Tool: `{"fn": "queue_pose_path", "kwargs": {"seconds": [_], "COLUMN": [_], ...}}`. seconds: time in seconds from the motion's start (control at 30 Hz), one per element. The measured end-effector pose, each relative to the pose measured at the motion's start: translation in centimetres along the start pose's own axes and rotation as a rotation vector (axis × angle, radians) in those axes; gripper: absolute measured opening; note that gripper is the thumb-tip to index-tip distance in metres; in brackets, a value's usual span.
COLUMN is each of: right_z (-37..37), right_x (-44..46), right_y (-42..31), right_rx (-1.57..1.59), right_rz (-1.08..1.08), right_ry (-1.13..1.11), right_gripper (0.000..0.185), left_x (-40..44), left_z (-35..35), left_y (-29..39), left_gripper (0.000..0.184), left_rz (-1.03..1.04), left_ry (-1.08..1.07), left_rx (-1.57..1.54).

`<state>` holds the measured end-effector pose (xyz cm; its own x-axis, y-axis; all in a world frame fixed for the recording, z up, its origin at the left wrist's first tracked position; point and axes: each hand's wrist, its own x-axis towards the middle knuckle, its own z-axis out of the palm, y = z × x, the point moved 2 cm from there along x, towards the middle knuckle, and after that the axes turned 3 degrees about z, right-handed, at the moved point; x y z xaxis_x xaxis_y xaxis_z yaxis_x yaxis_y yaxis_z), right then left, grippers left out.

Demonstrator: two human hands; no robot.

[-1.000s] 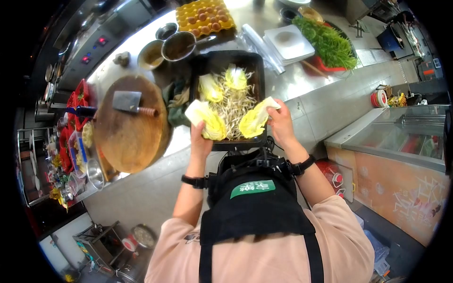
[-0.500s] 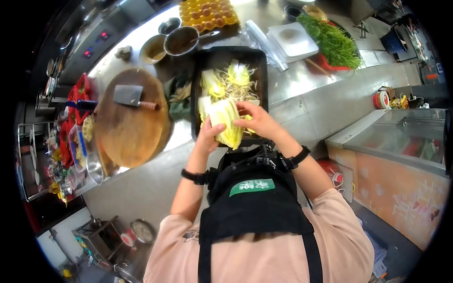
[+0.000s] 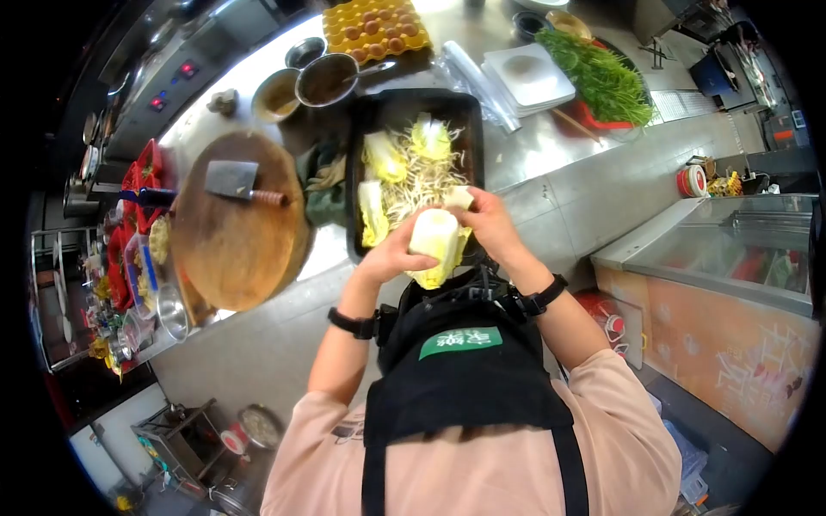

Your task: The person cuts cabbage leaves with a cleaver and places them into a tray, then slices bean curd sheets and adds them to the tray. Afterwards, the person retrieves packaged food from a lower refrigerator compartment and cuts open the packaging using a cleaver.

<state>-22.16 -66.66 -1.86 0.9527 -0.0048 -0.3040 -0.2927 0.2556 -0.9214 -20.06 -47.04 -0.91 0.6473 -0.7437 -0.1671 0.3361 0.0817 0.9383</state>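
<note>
My left hand (image 3: 393, 255) is wrapped round a pale cabbage head (image 3: 436, 236) at the near edge of a black tray (image 3: 354, 155). Beside it, my right hand (image 3: 492, 225) pinches a cabbage leaf (image 3: 459, 198) at the right side of the head. Bean sprouts (image 3: 419, 183) are spread over the middle of the tray. Separate cabbage pieces lie around them: one at the back left (image 3: 384, 159), one at the back right (image 3: 431, 139) and one at the left (image 3: 372, 213). The fingertips of my right hand are partly hidden by the cabbage.
Left of the tray, a cleaver (image 3: 231, 179) lies on a round chopping board (image 3: 232, 249). Behind are metal bowls (image 3: 328, 80) and a yellow egg tray (image 3: 337, 19). Plastic wrap (image 3: 477, 86), white plates (image 3: 528, 77) and green herbs (image 3: 598, 79) stand at the back right.
Both hands came together round a cabbage head held near the tray's front edge. A leaf held on the left now lies in the tray, and my right hand has gripped another leaf.
</note>
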Motion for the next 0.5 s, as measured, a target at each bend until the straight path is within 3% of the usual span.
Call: {"fn": "queue_pose_path", "kwargs": {"seconds": [0.03, 0.1, 0.17, 0.27, 0.33, 0.5], "right_z": [-0.2, -1.4, -2.9, -4.1, -4.2, -6.1], "right_x": [0.1, -0.1, -0.8, -2.0, -2.5, -2.8], "right_y": [0.1, -0.6, -2.9, -5.7, -7.6, -7.1], "right_rx": [-0.08, -0.091, -0.276, -0.512, -0.82, -1.026], "right_rz": [0.024, 0.019, -0.077, -0.094, -0.184, -0.321], "right_ry": [-0.016, -0.016, -0.021, -0.089, -0.199, -0.357], "right_gripper": [0.024, 0.021, 0.021, 0.017, 0.011, 0.01], "left_x": [0.3, 0.8, 1.2, 1.6, 1.8, 2.5], "left_z": [0.3, 1.0, 2.0, 3.1, 4.4, 7.9], "left_y": [0.3, 1.3, 4.0, 4.3, 5.2, 5.7], "left_gripper": [0.09, 0.084, 0.089, 0.068, 0.068, 0.059], "left_rz": [0.003, -0.009, -0.11, 0.156, 0.11, 0.086], "left_ry": [-0.003, -0.023, -0.073, -0.165, -0.194, -0.278], "left_rx": [-0.001, 0.312, 0.415, 0.764, 0.925, 1.413]}}
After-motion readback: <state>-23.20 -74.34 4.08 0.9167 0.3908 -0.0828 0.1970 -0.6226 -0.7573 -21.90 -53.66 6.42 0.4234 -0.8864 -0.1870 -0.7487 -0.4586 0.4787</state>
